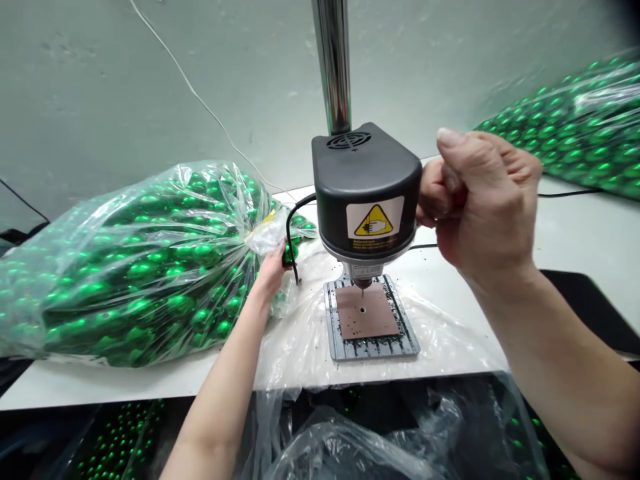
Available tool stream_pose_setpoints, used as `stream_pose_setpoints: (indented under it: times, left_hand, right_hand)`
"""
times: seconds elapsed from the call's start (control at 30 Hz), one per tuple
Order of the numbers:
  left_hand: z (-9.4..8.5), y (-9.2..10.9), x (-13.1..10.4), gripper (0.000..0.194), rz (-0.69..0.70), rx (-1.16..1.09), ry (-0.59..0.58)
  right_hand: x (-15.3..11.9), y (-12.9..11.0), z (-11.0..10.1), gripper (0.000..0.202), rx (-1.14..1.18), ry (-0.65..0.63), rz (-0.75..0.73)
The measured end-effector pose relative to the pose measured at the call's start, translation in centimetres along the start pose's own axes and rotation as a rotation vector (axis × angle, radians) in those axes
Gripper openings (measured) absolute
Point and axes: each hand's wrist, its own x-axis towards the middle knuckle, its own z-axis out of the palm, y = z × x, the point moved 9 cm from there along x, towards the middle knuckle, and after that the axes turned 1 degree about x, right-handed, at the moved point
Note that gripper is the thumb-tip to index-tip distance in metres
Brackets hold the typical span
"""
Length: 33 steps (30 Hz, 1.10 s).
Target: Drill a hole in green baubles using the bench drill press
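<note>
A small black bench drill press [367, 193] with a yellow hand-warning label stands before me. Its thin bit points down over a brown square board [370, 320] with a dark hole, which lies on a grey slotted base plate [345, 351]. My right hand [487, 193] is closed in a fist against the right side of the drill head; whatever its fingers wrap is hidden. At the gathered mouth of a clear plastic bag [150, 267] full of shiny green balls, my left hand [273, 270] has its fingers round a green ball [289, 254], partly covered by them.
Another bag of green balls [575, 127] leans at the right rear. Dark shavings litter the base plate. Crumpled clear plastic [295, 347] spreads over the white table [500, 233] and hangs at its front edge. A black flat object [590, 310] lies right; a black cable loops beside the drill.
</note>
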Motion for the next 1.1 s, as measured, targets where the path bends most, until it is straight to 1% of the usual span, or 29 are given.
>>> stream_pose_setpoints:
  times: [0.07,0.1,0.17,0.23,0.3,0.37,0.43,0.53,0.6,0.7,0.77,0.9,0.97,1.1]
  left_hand:
    - [-2.2,-0.5,-3.3,0.035,-0.168,-0.153,-0.01]
    - [-3.0,-0.5,-5.2,0.038,-0.228,-0.22,-0.021]
    - [-4.1,-0.1,-8.9,0.044,-0.284,-0.303,-0.044]
    - [-4.2,0.5,-12.1,0.045,-0.291,-0.331,-0.073]
    - [-3.1,0.8,-14.6,0.042,-0.312,-0.351,-0.132]
    - [-1.1,0.6,-16.5,0.042,-0.367,-0.399,-0.203]
    - [1.1,0.3,-17.9,0.04,-0.429,-0.475,-0.249]
    - [4.0,-0.3,-18.8,0.042,-0.463,-0.566,-0.249]
    - [5.3,-0.7,-18.8,0.049,-0.419,-0.558,-0.215]
    - [5.8,-1.3,-17.9,0.059,-0.25,-0.388,-0.123]
    - [5.9,-1.8,-17.3,0.061,-0.159,-0.275,-0.078]
    - [6.3,-3.4,-16.0,0.061,-0.134,-0.245,-0.032]
    - [6.9,-3.4,-15.6,0.061,-0.115,-0.233,-0.053]
    - [8.4,-2.8,-15.1,0.064,-0.063,-0.193,-0.141]
  right_hand:
    - [0.0,0.0,0.0,0.043,0.014,0.002,-0.008]
    - [-0.1,0.0,0.0,0.042,0.017,0.005,-0.015]
    - [-0.1,-0.2,0.0,0.041,0.021,0.011,-0.035]
    - [-0.1,-0.2,-0.1,0.04,0.024,0.015,-0.048]
    - [-0.1,-0.2,-0.1,0.04,0.038,0.017,-0.052]
    - [0.0,0.0,-0.1,0.041,0.051,0.015,-0.046]
    - [0.2,0.2,-0.1,0.041,0.061,0.008,-0.032]
    - [0.4,0.6,-0.2,0.046,0.065,-0.011,-0.026]
    - [0.4,0.7,-0.1,0.05,0.06,-0.04,-0.027]
    - [0.5,0.7,0.0,0.056,0.019,-0.063,-0.034]
    - [0.5,0.6,0.1,0.058,-0.019,-0.065,-0.038]
    - [0.5,0.5,0.2,0.059,-0.021,-0.067,-0.034]
    - [0.5,0.5,0.2,0.058,-0.019,-0.069,-0.029]
    - [0.6,0.7,0.2,0.057,-0.04,-0.088,-0.039]
